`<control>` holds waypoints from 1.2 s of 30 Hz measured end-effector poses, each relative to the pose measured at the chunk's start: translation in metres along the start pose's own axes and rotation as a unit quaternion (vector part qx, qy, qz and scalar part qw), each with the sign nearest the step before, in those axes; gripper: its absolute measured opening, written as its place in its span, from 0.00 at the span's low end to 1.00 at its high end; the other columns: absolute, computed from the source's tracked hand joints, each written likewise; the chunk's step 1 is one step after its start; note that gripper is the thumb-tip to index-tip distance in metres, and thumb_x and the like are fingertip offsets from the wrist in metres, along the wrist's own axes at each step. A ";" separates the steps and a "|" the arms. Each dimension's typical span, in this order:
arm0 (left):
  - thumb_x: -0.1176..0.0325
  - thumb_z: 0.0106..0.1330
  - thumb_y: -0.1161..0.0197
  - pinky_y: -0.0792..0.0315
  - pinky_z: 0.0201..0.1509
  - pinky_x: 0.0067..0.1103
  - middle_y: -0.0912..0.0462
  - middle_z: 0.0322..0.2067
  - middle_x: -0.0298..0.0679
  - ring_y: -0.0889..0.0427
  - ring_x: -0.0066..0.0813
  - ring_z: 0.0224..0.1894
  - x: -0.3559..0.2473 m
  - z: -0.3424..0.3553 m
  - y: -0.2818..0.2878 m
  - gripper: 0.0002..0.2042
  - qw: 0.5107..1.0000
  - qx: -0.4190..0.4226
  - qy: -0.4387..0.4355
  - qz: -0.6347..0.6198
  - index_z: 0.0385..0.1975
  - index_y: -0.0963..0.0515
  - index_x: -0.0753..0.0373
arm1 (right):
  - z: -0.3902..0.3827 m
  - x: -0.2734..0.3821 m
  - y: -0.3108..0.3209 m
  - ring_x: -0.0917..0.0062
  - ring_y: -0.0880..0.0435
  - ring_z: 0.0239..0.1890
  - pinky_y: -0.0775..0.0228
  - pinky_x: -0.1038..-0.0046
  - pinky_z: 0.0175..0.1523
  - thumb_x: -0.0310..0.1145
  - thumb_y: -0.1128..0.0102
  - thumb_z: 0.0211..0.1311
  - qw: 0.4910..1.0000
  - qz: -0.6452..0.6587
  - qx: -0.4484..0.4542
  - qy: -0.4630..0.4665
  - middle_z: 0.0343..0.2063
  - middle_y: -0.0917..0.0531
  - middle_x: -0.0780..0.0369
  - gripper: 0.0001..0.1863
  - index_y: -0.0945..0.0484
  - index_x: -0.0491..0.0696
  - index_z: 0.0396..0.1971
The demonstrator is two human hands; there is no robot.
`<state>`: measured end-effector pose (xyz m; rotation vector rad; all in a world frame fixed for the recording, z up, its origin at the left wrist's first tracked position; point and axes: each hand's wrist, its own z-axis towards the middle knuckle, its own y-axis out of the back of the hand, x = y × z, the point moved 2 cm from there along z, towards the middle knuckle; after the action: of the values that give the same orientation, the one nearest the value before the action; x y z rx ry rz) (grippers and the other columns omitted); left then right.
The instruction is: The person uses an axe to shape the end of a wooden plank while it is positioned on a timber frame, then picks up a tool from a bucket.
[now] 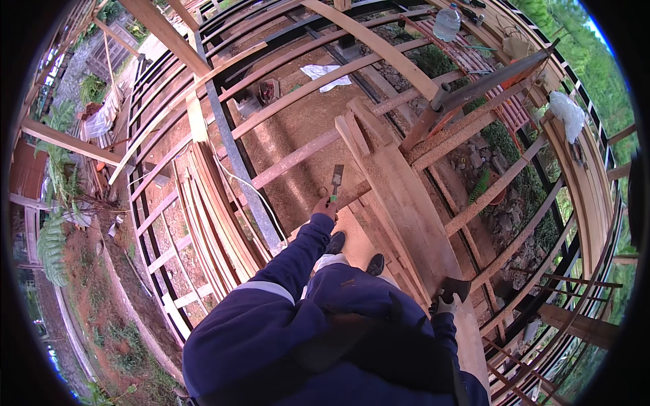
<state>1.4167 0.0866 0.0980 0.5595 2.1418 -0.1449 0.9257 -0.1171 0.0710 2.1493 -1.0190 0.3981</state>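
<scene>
My left hand [325, 206] is stretched forward and grips a chisel [336, 181] with a green handle, its flat metal blade pointing away from me. The blade is over the near edge of a wide pale plank [406, 203] that lies on the wooden frame. My right hand [441, 304], in a light glove, hangs low at my right side and holds a dark tool [458, 287]; I cannot tell what kind. My black shoes [336, 241] stand on boards beside the plank. I wear dark blue overalls.
Open timber joists and black metal rails surround me, with ground far below. Stacked planks [210, 216] and a grey metal beam [237, 162] lie to the left. A metal pipe [487, 81], a water bottle [447, 21], a white cloth [325, 74] and a plastic bag [567, 111] lie farther off.
</scene>
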 end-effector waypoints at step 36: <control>0.66 0.66 0.49 0.23 0.46 0.35 0.24 0.34 0.38 0.22 0.34 0.39 -0.044 0.027 -0.167 0.05 0.895 0.300 0.219 -0.246 0.38 0.31 0.58 | -0.095 0.225 -0.099 0.67 0.20 0.20 0.23 0.67 0.27 0.27 0.47 0.57 0.900 0.378 0.180 0.123 0.28 0.21 0.54 0.20 0.36 0.45 0.50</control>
<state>1.3852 -0.0853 0.1004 0.3961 2.6455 -1.0831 1.1478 -0.1292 0.2114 1.8422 -1.7076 1.2757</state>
